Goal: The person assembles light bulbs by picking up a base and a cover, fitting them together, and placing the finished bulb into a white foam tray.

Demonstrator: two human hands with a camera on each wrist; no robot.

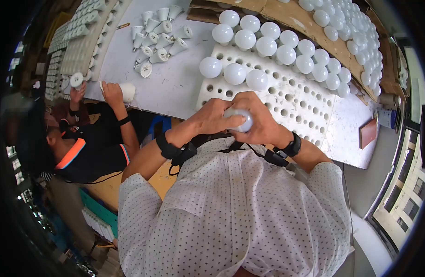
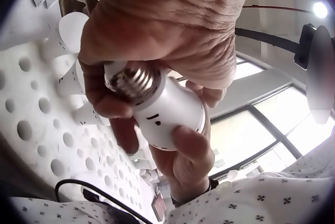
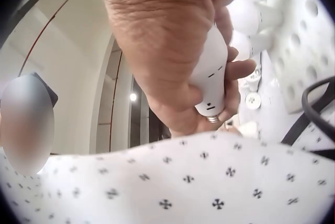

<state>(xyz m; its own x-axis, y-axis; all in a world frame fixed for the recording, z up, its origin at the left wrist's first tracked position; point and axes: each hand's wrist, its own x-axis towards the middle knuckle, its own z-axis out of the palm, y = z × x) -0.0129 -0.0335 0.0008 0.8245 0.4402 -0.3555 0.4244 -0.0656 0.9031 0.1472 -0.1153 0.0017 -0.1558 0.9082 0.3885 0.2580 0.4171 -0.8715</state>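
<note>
You held one bulb (image 1: 245, 121) in both hands, just in front of the near edge of the perforated tray (image 1: 295, 104). The grip was narrow on both sides. Your left hand (image 1: 208, 117) had its fingers curled round the metal screw base (image 2: 135, 82); your right hand (image 1: 258, 117) wrapped the white body, fingertips against the housing (image 2: 170, 111). The bulb thus lay between your palms, tilted, base toward the left hand.

Containers, by reference to the tray: the tray itself carried three bulbs (image 1: 234, 74) in a row near its left end and a double row of bulbs (image 1: 285, 54) along its far side, with rows of holes between. Beyond the tray, cardboard (image 1: 286, 11) bore many massed bulbs (image 1: 330, 32). Left of the tray, loose white housings (image 1: 164, 40) lay on the table (image 1: 166, 92); farther left, white racks (image 1: 85, 48) held rows of white parts. Well to the tray's near left, a green crate (image 1: 88, 199) sat beside white pieces.
</note>
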